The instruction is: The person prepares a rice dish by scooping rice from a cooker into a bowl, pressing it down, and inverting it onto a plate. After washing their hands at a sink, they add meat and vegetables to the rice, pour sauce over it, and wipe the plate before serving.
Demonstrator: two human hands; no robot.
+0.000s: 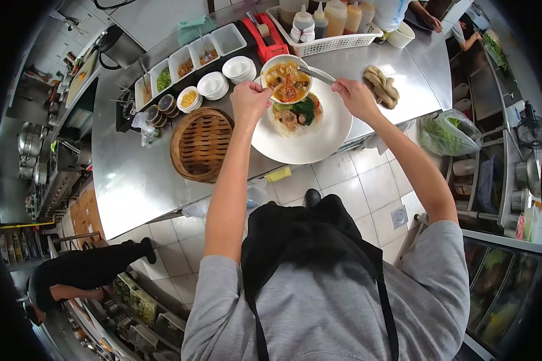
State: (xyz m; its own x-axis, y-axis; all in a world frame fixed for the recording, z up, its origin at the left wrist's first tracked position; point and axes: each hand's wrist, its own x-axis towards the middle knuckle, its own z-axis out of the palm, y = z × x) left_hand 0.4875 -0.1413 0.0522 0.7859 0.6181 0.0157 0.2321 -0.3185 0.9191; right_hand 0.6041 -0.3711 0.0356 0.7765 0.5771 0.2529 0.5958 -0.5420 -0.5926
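My left hand (251, 103) is closed on the left rim of a small white bowl (262, 67), which is tilted over a large white plate (332, 132). Chunky orange-brown stew (286, 84) with red bits fills the bowl. My right hand (356, 97) grips the handle of a metal spoon (318, 75); its tip reaches into the stew, where I cannot make out its shape. Below the bowl, the plate carries rice with meat and dark green leaves (307, 111). A round bamboo steamer (202, 144) stands left of the plate.
Stacked small white bowls (213, 85), ingredient trays (180, 63), a red tape dispenser (265, 37) and a basket of sauce bottles (337, 42) line the back. A tan crumpled cloth (380, 87) lies at right. A person (84, 277) bends at lower left; others work at upper right.
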